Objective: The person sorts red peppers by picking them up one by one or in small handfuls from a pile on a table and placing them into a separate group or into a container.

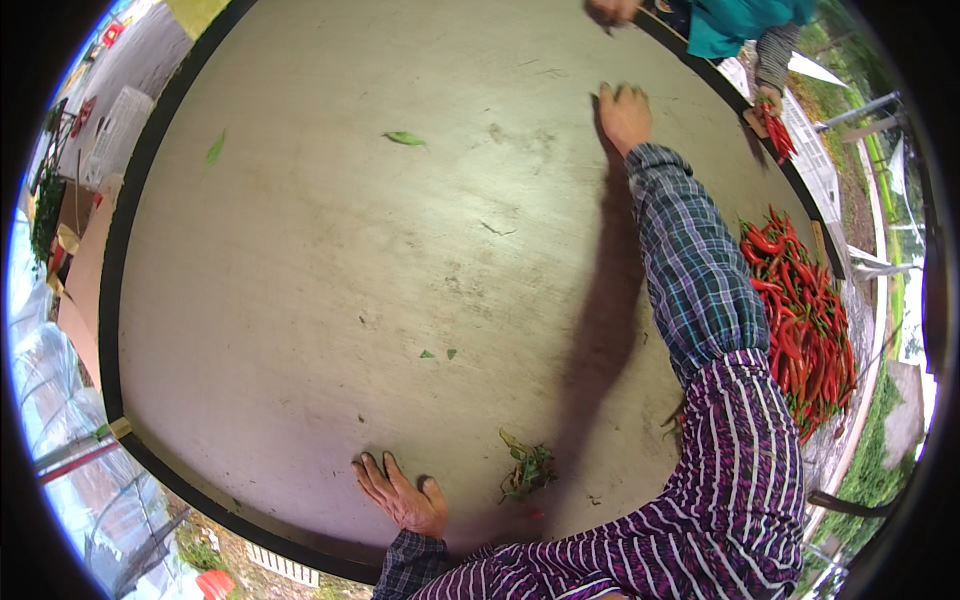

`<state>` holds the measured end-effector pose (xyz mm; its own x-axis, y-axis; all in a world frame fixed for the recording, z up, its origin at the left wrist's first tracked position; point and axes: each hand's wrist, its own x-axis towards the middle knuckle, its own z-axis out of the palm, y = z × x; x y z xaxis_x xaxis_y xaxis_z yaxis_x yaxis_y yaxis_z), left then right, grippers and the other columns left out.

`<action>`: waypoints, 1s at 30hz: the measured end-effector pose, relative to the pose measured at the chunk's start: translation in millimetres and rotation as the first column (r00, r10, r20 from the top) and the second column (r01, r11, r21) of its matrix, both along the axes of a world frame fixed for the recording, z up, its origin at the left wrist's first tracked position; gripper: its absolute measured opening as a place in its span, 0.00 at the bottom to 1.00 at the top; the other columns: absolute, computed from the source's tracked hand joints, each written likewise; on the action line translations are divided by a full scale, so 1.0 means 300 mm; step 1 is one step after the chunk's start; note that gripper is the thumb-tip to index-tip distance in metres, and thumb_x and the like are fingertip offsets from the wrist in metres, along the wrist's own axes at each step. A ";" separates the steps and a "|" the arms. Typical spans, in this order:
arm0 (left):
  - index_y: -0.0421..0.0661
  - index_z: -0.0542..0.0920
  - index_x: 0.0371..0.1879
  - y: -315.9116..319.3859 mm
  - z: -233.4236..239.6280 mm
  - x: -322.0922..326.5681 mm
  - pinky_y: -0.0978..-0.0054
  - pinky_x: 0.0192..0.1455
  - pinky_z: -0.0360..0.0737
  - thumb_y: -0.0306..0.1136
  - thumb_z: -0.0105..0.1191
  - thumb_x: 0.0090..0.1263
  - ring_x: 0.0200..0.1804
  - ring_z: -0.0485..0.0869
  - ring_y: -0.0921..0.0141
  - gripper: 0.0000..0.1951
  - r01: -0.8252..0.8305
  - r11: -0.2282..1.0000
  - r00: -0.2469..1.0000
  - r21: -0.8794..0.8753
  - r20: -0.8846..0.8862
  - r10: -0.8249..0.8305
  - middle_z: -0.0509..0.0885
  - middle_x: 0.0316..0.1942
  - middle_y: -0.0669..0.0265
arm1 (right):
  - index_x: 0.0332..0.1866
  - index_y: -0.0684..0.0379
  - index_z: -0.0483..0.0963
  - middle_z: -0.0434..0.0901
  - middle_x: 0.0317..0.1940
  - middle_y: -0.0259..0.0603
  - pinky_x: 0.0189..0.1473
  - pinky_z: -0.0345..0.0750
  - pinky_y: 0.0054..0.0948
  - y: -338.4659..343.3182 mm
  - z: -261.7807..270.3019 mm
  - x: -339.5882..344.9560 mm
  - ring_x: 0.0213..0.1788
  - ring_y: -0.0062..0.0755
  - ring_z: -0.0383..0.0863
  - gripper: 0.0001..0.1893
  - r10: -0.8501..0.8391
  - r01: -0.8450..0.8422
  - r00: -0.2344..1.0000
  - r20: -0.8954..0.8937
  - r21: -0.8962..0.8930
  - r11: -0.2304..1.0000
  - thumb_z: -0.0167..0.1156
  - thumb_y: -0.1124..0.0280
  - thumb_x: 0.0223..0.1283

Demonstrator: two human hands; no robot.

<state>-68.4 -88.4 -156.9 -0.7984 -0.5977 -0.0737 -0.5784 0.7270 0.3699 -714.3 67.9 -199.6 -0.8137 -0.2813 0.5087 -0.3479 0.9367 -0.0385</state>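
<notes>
My left hand (405,499) lies palm down near the front edge of the tabletop (300,300), with its fingers apart and nothing in it. My right arm is stretched across to the far right, where my right hand (626,118) rests on the surface. Its fingers are somewhat bent and spread, and no object shows in them; the palm's underside is hidden. A small heap of green leaves and stems (531,469) lies to the right of my left hand. Farther off are a single green leaf (405,138) and another leaf (216,148). Two leaf scraps (427,354) lie mid-table.
Red chili peppers (806,330) are piled beyond my right arm, partly hidden by my sleeve. A dark raised rim (142,172) borders the table. At the far right another person's hand (769,97) holds a bunch of red chilies (778,135); their other hand (616,9) is at the top edge.
</notes>
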 end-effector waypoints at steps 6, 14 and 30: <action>0.33 0.63 0.63 0.003 -0.001 0.014 0.38 0.68 0.49 0.46 0.39 0.67 0.70 0.51 0.39 0.31 -0.007 1.000 1.000 -0.025 -0.022 0.006 0.58 0.67 0.39 | 0.39 0.66 0.75 0.75 0.44 0.54 0.54 0.71 0.41 -0.624 0.171 0.414 0.49 0.51 0.73 0.20 0.770 -0.750 0.634 0.076 -0.182 0.636 0.56 0.57 0.55; 0.33 0.63 0.63 -0.007 0.011 0.028 0.41 0.70 0.49 0.42 0.47 0.61 0.70 0.52 0.40 0.33 -0.024 1.000 0.986 0.013 -0.166 0.026 0.60 0.66 0.41 | 0.54 0.70 0.68 0.65 0.62 0.60 0.67 0.61 0.47 -0.425 0.196 1.060 0.67 0.55 0.62 0.32 0.937 -0.958 0.027 0.348 -0.258 0.124 0.55 0.49 0.58; 0.47 0.66 0.65 -0.448 0.007 -0.159 0.50 0.70 0.54 0.44 0.47 0.69 0.70 0.58 0.51 0.27 -0.054 0.963 0.995 -0.265 -0.094 0.030 0.64 0.66 0.48 | 0.62 0.60 0.65 0.59 0.69 0.53 0.71 0.51 0.51 0.127 0.213 1.523 0.72 0.54 0.53 0.26 0.602 -0.604 0.644 0.472 -0.169 0.779 0.52 0.60 0.60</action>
